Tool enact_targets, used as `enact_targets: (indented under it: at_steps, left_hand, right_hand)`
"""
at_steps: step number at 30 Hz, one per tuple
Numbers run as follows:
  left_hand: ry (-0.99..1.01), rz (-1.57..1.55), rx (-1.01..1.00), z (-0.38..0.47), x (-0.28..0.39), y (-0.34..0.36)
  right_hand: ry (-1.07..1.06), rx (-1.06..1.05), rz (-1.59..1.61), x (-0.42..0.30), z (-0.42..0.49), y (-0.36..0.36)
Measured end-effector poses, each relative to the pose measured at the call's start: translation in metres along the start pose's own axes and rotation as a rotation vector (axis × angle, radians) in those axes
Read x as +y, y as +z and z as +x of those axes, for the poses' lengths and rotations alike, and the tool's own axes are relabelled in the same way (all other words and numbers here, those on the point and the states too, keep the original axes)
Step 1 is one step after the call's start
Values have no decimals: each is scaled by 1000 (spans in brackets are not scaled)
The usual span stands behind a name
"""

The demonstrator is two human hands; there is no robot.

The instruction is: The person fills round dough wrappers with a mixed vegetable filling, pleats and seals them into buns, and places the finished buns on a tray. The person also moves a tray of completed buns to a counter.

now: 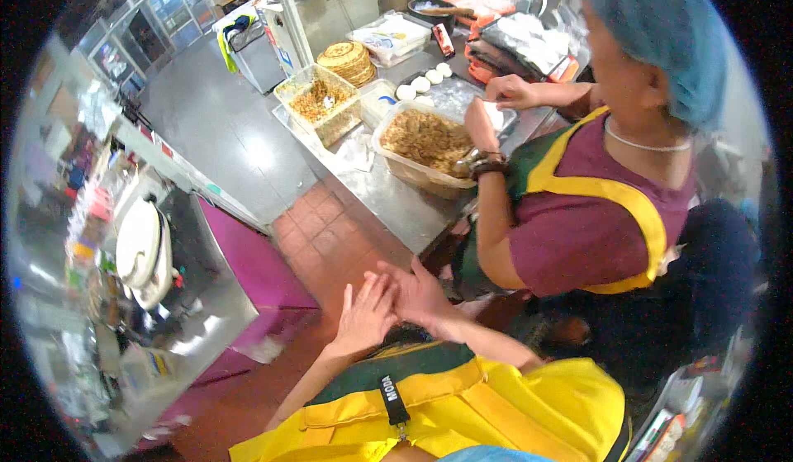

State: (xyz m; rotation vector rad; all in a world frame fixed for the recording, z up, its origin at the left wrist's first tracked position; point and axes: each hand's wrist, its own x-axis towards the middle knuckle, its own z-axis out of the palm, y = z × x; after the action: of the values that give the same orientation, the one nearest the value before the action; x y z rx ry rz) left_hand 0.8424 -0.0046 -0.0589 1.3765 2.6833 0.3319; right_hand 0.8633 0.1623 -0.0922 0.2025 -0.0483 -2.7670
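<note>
My left hand (365,318) and my right hand (424,298) meet palm to palm in front of my waist, their fingers overlapping. Neither holds anything, and the fingers are spread. Beneath them is the red tiled floor (322,214); the yellow and green apron (427,394) on my body is just behind. Ahead, a steel worktable (412,214) carries a plastic tub of brown filling (427,140). A co-worker's hands (486,118) hold a white piece of dough (494,115) over that tub's far right side.
The co-worker (601,202) stands close on my right. White dough balls (421,84) lie on a dark tray (458,93). Another tub (325,106) of chopped filling stands near stacked woven mats (347,62). A counter with a purple side (254,257) runs along my left.
</note>
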Motion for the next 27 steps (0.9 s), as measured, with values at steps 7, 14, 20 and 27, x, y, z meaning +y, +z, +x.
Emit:
enact_targets:
  at_steps: [7,14,20,27]
  left_hand:
    - [-394,-315,232,4,-172,-41]
    - [-402,-433,185,2,-333,-47]
    - [-345,-496,104,66,-442,-108]
    - [-285,-539,63,177,-495,-126]
  right_hand:
    - [-68,47,-436,-48,216,88]
    - [-414,-198,-467,-175,324,162]
    - [-779,134,-475,-287,317,194]
    - [-1083,389,-584,-456,263,166]
